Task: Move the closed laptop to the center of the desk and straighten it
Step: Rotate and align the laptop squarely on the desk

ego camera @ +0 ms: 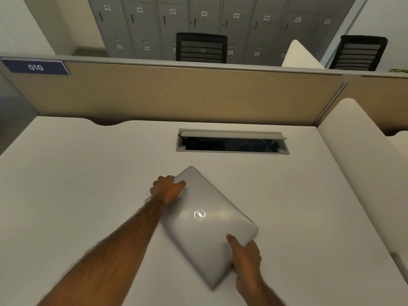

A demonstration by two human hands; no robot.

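Observation:
A closed silver laptop point(205, 226) with a round logo lies on the white desk point(77, 184), turned at a slant so one corner points toward the far side. My left hand point(167, 188) grips its upper left edge, fingers curled over the rim. At the lower right edge my right hand point(245, 257) holds the laptop, thumb on the lid and fingers under the edge. The laptop sits a little in front of the desk's cable slot, roughly mid-desk.
An open cable tray point(231, 143) is cut into the desk behind the laptop. A tan partition point(176, 96) with a blue "010" label point(35, 67) closes off the far side. A white divider point(364, 162) borders the right. Black chairs point(201, 48) and grey lockers stand beyond.

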